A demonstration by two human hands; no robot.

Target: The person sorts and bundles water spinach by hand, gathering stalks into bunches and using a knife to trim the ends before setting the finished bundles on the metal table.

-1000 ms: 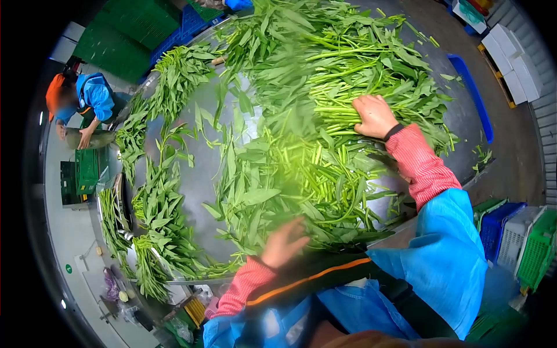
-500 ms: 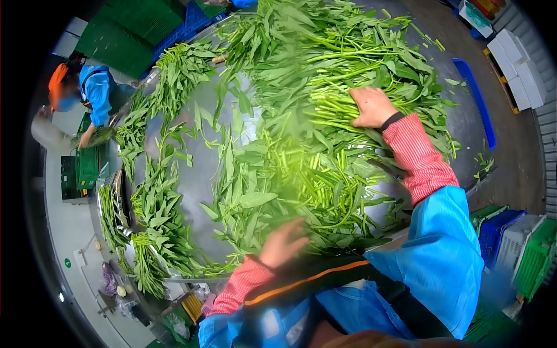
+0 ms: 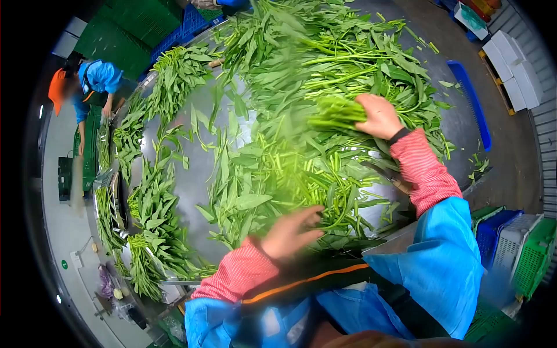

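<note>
Right grip [image 3: 377, 118]: closed around stem bunch [image 3: 332, 113], toward desk's [image 3: 191, 181] right edge | Stems: gathered parallel, presumably so one hand spans them | Left grip [image 3: 293, 232]: wide, apparently empty, at near edge beside loose greens [image 3: 249, 201], contact unclear

One head-worn view, angled forward and down
The desk [image 3: 191, 185] is viewed from close above; floor [image 3: 513, 156] beyond is caught toward the rounded margin.
</note>
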